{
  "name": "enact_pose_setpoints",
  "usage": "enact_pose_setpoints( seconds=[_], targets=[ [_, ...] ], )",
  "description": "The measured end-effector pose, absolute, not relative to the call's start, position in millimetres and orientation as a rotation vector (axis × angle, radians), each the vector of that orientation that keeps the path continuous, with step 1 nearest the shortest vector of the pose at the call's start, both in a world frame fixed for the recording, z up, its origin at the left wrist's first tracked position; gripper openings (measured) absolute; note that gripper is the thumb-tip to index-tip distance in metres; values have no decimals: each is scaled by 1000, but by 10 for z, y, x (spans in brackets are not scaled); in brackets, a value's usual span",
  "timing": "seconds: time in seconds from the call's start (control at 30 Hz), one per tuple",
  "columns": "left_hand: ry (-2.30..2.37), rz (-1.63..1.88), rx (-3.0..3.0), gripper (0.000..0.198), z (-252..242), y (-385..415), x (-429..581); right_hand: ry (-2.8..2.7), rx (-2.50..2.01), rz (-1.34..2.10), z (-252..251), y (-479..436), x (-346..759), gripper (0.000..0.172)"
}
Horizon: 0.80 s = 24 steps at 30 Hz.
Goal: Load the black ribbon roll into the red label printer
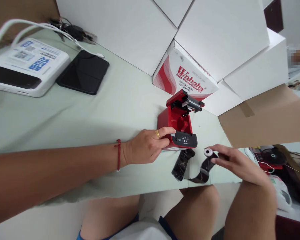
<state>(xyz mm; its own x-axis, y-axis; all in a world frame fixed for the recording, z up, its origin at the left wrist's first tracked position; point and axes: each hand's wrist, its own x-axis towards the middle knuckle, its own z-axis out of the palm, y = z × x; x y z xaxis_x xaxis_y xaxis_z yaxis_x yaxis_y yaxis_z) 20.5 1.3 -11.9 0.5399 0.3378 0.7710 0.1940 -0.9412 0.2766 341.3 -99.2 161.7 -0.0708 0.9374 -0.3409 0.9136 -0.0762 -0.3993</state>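
A small red printer (pixel 178 128) with a black front panel stands on the pale green table (pixel 95 110), its lid tipped open toward the back. My left hand (pixel 148 145) grips its left front corner, thumb on top. My right hand (pixel 233 160) holds a small white-cored roll (pixel 208 152) just right of the printer. A dark, shiny strip (pixel 187 166) unwinds from the roll and trails down to the table edge.
A red and white "Wahaha" carton (pixel 182 75) and several white boxes (pixel 130 30) line the back. A white device (pixel 27 65) with cables and a black tablet (pixel 83 71) lie at the left. Flat brown cardboard (pixel 267 115) is at the right.
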Motion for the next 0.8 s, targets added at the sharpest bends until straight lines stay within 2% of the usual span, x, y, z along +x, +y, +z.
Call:
enact_pose_setpoints(
  seconds=[0.13,0.37,0.5,0.67,0.8],
  targets=[
    [456,1341,2601,19,-148,17,203,-2232,-1934,693,2038,-751,2978,36],
    [457,1316,2631,18,-162,15,209,-2517,-2006,241,1451,97,2302,24],
    [459,1317,2649,19,-159,15,218,-2659,-2048,248,1246,338,2217,29],
    [457,1399,2634,20,-146,14,230,-2761,-2039,416,1196,450,2194,15],
    [494,1602,2533,24,-111,12,235,-2735,-1979,537,1232,393,2241,31]
  ],
)
